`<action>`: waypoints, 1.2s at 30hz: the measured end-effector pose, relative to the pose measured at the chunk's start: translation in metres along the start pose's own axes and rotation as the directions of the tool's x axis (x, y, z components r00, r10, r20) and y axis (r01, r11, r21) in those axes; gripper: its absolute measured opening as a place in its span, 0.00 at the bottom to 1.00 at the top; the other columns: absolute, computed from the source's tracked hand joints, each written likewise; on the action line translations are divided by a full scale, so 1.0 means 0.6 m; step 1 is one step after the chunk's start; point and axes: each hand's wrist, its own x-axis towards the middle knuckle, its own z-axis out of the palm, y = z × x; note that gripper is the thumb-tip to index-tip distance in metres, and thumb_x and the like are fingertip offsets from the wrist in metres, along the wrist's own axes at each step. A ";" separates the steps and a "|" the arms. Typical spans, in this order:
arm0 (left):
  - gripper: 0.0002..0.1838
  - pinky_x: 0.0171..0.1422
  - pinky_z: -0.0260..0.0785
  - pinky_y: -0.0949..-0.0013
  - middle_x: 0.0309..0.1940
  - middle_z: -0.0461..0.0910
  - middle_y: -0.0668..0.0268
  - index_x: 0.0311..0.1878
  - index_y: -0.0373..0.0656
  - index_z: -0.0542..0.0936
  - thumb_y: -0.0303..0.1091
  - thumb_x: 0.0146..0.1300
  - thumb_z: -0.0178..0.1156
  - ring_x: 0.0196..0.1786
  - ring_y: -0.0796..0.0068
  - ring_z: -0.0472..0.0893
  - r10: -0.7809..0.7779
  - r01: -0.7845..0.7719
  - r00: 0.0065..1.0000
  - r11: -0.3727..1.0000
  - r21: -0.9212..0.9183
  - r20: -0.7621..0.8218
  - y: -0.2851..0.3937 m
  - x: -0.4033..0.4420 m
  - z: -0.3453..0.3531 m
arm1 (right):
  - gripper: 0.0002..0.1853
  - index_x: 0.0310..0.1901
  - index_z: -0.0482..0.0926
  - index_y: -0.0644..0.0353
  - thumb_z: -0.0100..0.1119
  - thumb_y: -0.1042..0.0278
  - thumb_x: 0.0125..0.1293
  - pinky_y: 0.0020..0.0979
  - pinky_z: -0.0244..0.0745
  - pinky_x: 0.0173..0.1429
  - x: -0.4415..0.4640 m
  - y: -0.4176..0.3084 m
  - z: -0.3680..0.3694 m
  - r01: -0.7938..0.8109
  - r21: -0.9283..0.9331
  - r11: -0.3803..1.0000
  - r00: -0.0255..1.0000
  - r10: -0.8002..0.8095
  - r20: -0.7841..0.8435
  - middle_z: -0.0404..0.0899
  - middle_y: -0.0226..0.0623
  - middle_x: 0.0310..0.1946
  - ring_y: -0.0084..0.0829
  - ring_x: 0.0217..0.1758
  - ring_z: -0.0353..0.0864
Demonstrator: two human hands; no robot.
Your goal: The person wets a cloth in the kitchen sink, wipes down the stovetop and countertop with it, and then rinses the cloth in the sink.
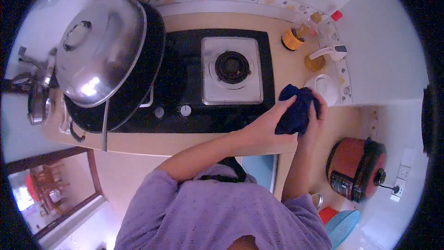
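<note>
Just right of the gas stove [187, 76], the left hand [274, 118] and right hand [315, 121] are both clamped onto this scrunched-up navy cloth [292, 112] over the table [285, 71].

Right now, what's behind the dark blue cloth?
Beyond the dark blue cloth, a round white container shows, its near side partly covered. The left hand and right hand hold the cloth; whatever lies directly beneath it can't be seen.

A steel lid [104, 48] rests on a black wok [156, 51] near the worktop's [217, 21] left edge, bottles [304, 31] near its far right corner
</note>
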 end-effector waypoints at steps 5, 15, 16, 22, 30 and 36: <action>0.33 0.68 0.61 0.60 0.64 0.63 0.51 0.65 0.42 0.64 0.30 0.55 0.62 0.65 0.49 0.66 0.059 -0.020 0.996 0.870 0.493 -0.064 -0.097 -0.067 -0.079 | 0.09 0.40 0.79 0.59 0.62 0.73 0.56 0.41 0.60 0.65 0.057 0.068 0.049 0.402 -0.669 0.625 0.904 -0.389 0.179 0.74 0.47 0.53 0.47 0.59 0.68; 0.24 0.71 0.57 0.50 0.63 0.65 0.54 0.57 0.43 0.72 0.28 0.56 0.62 0.68 0.51 0.63 0.067 -0.042 0.998 0.526 0.850 0.007 -0.220 -0.269 -0.167 | 0.18 0.44 0.78 0.62 0.55 0.87 0.50 0.38 0.68 0.62 0.004 0.213 0.132 0.443 -0.594 0.672 0.877 -0.189 0.441 0.76 0.44 0.51 0.45 0.57 0.74; 0.24 0.71 0.56 0.49 0.63 0.65 0.54 0.58 0.43 0.71 0.28 0.56 0.62 0.69 0.51 0.63 0.052 -0.028 0.999 0.532 0.847 0.000 -0.221 -0.269 -0.165 | 0.19 0.44 0.78 0.61 0.54 0.87 0.49 0.38 0.68 0.62 0.027 0.227 0.135 0.499 -0.566 0.656 0.846 -0.229 0.481 0.77 0.44 0.50 0.45 0.56 0.74; 0.24 0.71 0.56 0.47 0.63 0.65 0.53 0.57 0.43 0.72 0.29 0.56 0.62 0.69 0.51 0.62 -0.011 0.021 1.000 0.519 0.855 -0.018 -0.227 -0.270 -0.168 | 0.21 0.44 0.80 0.59 0.54 0.88 0.46 0.39 0.70 0.58 0.210 0.280 0.210 0.664 -0.451 0.596 0.717 -0.338 0.610 0.80 0.42 0.45 0.45 0.52 0.77; 0.24 0.69 0.59 0.47 0.63 0.66 0.54 0.56 0.44 0.73 0.30 0.55 0.64 0.69 0.52 0.63 -0.001 0.017 1.000 0.523 0.852 -0.019 -0.227 -0.270 -0.176 | 0.15 0.41 0.80 0.60 0.68 0.71 0.50 0.36 0.73 0.50 0.302 0.288 0.284 0.685 -0.478 0.551 0.699 -0.311 0.643 0.79 0.43 0.39 0.44 0.47 0.77; 0.25 0.69 0.59 0.48 0.63 0.65 0.55 0.57 0.45 0.73 0.31 0.55 0.65 0.69 0.52 0.63 0.034 0.013 0.999 0.523 0.852 -0.036 -0.228 -0.267 -0.173 | 0.13 0.42 0.80 0.61 0.64 0.72 0.54 0.36 0.72 0.52 0.300 0.282 0.300 0.758 -0.178 0.628 0.385 -0.209 0.899 0.78 0.44 0.42 0.44 0.50 0.76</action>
